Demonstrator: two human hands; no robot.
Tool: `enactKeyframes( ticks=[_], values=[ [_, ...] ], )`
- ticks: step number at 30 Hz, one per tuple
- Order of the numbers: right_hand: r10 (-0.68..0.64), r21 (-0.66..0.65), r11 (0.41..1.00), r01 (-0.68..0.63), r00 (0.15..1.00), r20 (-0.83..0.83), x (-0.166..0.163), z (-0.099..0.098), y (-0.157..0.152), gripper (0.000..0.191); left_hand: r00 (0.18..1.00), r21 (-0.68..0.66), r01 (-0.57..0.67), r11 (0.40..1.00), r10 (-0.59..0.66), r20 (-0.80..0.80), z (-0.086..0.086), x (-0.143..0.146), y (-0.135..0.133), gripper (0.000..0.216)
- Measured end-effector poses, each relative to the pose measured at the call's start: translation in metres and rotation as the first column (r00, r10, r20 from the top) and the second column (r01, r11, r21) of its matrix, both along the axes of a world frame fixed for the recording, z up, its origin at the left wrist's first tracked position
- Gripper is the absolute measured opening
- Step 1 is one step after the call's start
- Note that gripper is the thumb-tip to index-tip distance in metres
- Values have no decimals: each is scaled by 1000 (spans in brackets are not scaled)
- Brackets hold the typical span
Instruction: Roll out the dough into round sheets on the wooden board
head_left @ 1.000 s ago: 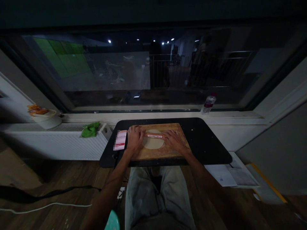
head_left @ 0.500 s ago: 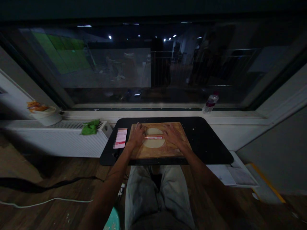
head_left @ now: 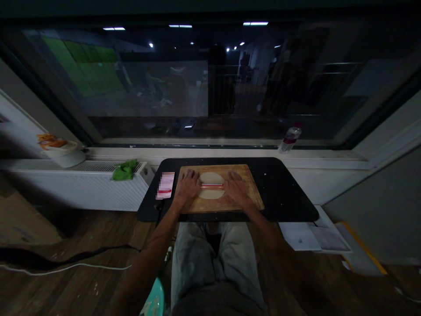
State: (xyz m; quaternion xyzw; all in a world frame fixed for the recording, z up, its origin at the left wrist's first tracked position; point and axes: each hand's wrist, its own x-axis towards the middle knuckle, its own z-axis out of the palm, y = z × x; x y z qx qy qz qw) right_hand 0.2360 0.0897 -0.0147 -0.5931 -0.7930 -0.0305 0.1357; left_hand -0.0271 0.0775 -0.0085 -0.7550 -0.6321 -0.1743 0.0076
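Note:
A round, flat sheet of pale dough [head_left: 211, 177] lies on a wooden board [head_left: 204, 207]. Across its middle runs a slim rolling pin [head_left: 212, 187], reddish and shiny, with a light stripe. My left hand [head_left: 190, 183] bears down on the pin's left end, fingers pointing forward over the board. On the right end, my right hand [head_left: 235, 186] holds it the same way. Both ends of the pin are hidden under my palms. The dough's edge shows in front of and behind the pin.
The board rests on a black table [head_left: 283, 193]. A phone [head_left: 166, 185] lies to its left. A bottle [head_left: 290, 138] stands on the windowsill, a green cloth [head_left: 125, 170] and white tub [head_left: 66, 156] on the radiator. A teal basin [head_left: 157, 298] is on the floor.
The pin has turned under my palms: its printed label showed before and a plain striped side faces up now. Both hands stay on its ends. The view has shifted slightly.

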Motion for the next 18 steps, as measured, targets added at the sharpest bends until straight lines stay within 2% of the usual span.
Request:
enactKeyframes(
  ticks=[2, 7, 18],
  values=[
    [-54, 14, 998, 54, 998, -18, -3, 4, -11, 55, 1000, 2, 24, 1000, -24, 10, 0, -1, -9, 50],
    [-58, 33, 998, 59, 998, -21, -5, 8, -34, 56, 998, 1, 59, 998, -59, -24, 0, -1, -34, 50],
    [-50, 50, 997, 52, 998, -33, -5, 6, -64, 59, 994, 26, -33, 999, 36, -108, 0, 8, -65, 57]
  ],
)
